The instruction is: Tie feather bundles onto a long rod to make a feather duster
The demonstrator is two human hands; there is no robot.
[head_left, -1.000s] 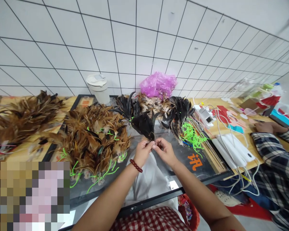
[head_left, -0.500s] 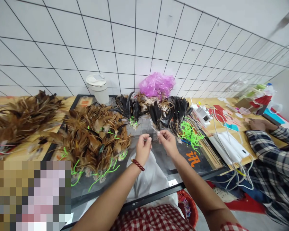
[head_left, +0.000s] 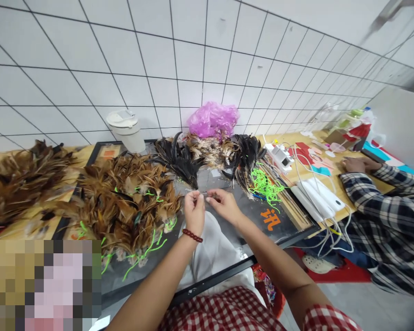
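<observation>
While both hands meet at frame centre, conditions are as follows.

Left hand (head_left: 194, 212): fingers pinched narrow on one end of a thin, pale strand (head_left: 204, 194); a red bead bracelet (head_left: 192, 235) sits on the wrist.

Right hand (head_left: 224, 205): thumb and forefinger pinched narrow on the other end of the same strand; what the strand is made of is too small to tell.

Strand position: stretched short between the two pinches, above the dark glass tabletop (head_left: 283, 230), just below the black feather bundle (head_left: 179, 161).

Surroundings: brown feather pile (head_left: 124, 202) at centre left, with green cords; loose green cords (head_left: 264, 186) right of centre; pink plastic bag (head_left: 212, 119) at upper centre; white lidded tub (head_left: 126, 131) upper left of centre.

Co-worker: a plaid sleeve (head_left: 379, 207) at the right edge, well apart from both hands.

Risk, slip: judged likely if either pinch loosens; the strand is fine and would be hard to find against the reflective glass.

Risk, snag: feather tips lie near the hands; a wide pull could drag the black bundle off its spot.

Risk, breakage: uneven tension between the pinches may snap the strand.
</observation>
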